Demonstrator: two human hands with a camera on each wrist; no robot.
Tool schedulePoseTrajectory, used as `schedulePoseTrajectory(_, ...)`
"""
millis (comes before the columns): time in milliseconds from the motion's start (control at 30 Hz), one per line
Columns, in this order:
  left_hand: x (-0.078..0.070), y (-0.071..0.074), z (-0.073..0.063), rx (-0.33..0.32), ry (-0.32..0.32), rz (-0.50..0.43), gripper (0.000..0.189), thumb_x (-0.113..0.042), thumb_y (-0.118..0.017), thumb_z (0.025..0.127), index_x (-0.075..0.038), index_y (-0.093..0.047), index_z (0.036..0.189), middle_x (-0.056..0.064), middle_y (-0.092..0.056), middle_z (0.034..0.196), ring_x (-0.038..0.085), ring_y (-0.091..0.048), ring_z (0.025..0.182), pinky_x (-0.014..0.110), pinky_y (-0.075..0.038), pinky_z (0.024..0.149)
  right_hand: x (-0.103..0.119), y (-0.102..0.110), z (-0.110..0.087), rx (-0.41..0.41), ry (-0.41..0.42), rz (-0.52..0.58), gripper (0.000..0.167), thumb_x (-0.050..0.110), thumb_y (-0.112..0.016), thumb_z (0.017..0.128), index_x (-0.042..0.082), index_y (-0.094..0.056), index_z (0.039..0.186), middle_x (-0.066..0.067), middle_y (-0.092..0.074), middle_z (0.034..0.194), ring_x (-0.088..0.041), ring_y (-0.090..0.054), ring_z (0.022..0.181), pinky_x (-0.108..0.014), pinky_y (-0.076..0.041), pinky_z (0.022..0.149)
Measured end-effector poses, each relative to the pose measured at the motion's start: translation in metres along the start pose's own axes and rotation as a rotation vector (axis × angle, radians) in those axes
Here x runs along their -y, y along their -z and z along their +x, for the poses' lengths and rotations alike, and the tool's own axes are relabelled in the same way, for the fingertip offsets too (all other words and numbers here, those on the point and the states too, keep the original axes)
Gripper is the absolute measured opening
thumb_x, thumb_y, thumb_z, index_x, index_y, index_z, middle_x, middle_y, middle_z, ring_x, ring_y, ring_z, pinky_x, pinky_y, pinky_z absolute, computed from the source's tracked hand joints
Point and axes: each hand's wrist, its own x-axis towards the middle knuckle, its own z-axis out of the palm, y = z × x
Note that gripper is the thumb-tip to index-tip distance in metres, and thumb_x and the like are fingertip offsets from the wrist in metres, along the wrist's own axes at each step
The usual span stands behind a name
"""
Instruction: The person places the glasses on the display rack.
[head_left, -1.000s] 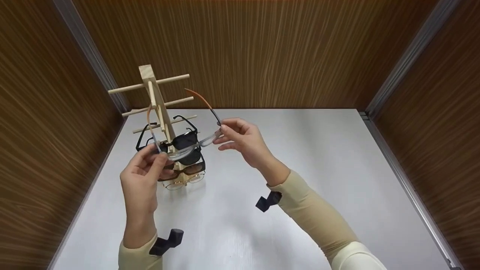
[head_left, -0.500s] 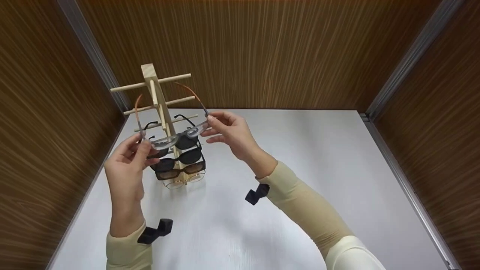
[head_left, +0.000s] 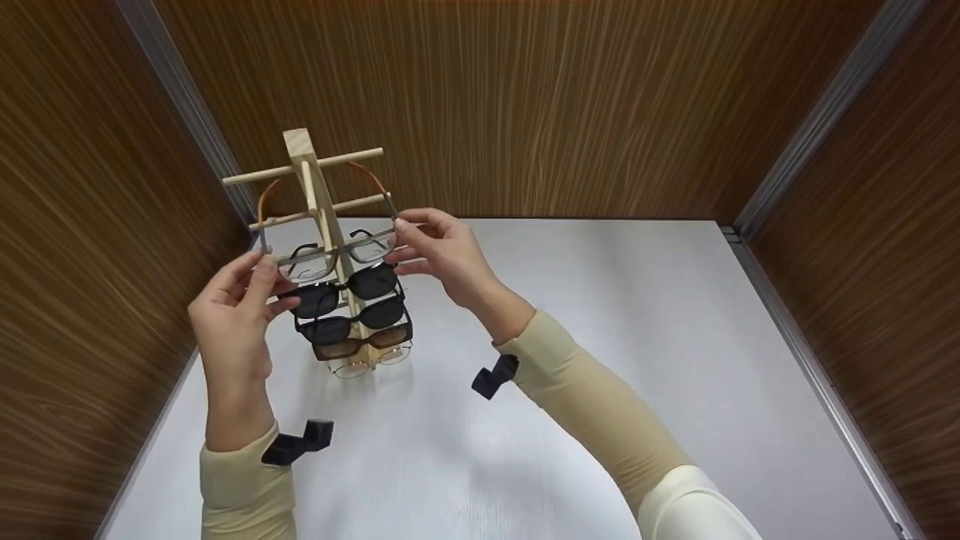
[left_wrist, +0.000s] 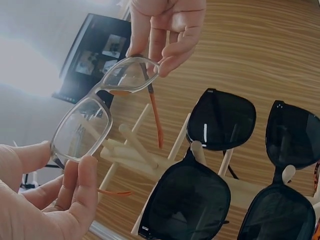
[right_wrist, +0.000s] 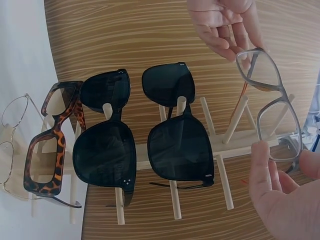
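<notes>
A pair of eyeglasses (left_wrist: 98, 89) with a clear grey frame and orange temple tips is held level between both hands. My left hand (head_left: 236, 319) pinches its left end at the hinge, thumb toward me. At the opposite hinge, my right hand (head_left: 444, 253) grips the frame between thumb and fingers. The open temples point away, reaching either side of the wooden display stand's post (head_left: 318, 180). Below the eyeglasses, the stand bears black sunglasses (head_left: 373, 282), a second black pair (head_left: 382, 314), tortoiseshell glasses (right_wrist: 59, 152) and thin gold-rimmed glasses (head_left: 349, 370).
Bare wooden pegs (head_left: 350, 157) stick out sideways near the stand's top. The stand rises from a white table (head_left: 600, 300), with wood-grain panels (head_left: 525, 105) behind and at both sides. A dark screen (left_wrist: 107, 47) shows in the left wrist view.
Both hands have carried the eyeglasses left and up in the head view, toward the stand's post. The lenses have turned to face me more, and the black sunglasses beneath are less covered.
</notes>
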Motion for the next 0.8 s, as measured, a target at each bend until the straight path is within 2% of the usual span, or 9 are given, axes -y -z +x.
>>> schedulePoseTrajectory(200,0.002,0.000,0.009,-0.013,0.016,-0.040,0.031,-0.014,-0.072,0.081,0.004,-0.066,0.106,0.014,-0.062,0.082,0.022,-0.061,0.069,0.028,-0.055,0.057,-0.003,0.000,0.009,0.011,0.001,-0.015,0.031,0.017,-0.059,0.093,-0.001,-0.054,0.118,-0.022,-0.057,0.101,-0.028,-0.066,0.084,-0.040,-0.054,0.074)
schedulePoseTrajectory(400,0.004,0.004,0.016,-0.016,0.021,-0.071,0.030,-0.014,-0.073,0.080,0.005,-0.066,0.102,0.013,-0.062,0.078,0.021,-0.061,0.066,0.027,-0.054,0.055,-0.008,-0.004,0.014,0.007,0.017,0.017,0.025,0.013,-0.059,0.092,-0.002,-0.057,0.113,-0.018,-0.059,0.093,-0.028,-0.067,0.079,-0.041,-0.055,0.071)
schedulePoseTrajectory(600,0.009,0.007,0.022,-0.024,0.075,-0.123,0.027,-0.012,-0.074,0.079,0.005,-0.066,0.099,0.013,-0.063,0.077,0.021,-0.061,0.064,0.029,-0.054,0.055,-0.011,-0.009,0.020,-0.018,0.023,0.014,0.027,0.013,-0.059,0.092,-0.004,-0.056,0.113,-0.019,-0.059,0.092,-0.027,-0.067,0.077,-0.040,-0.055,0.069)
schedulePoseTrajectory(800,0.015,0.010,0.026,-0.040,0.136,-0.128,0.024,-0.011,-0.075,0.078,0.003,-0.067,0.097,0.014,-0.063,0.078,0.023,-0.063,0.064,0.029,-0.055,0.056,-0.011,-0.009,0.020,-0.037,0.000,-0.019,0.029,0.014,-0.059,0.093,-0.005,-0.056,0.114,-0.022,-0.059,0.095,-0.028,-0.067,0.078,-0.039,-0.055,0.070)
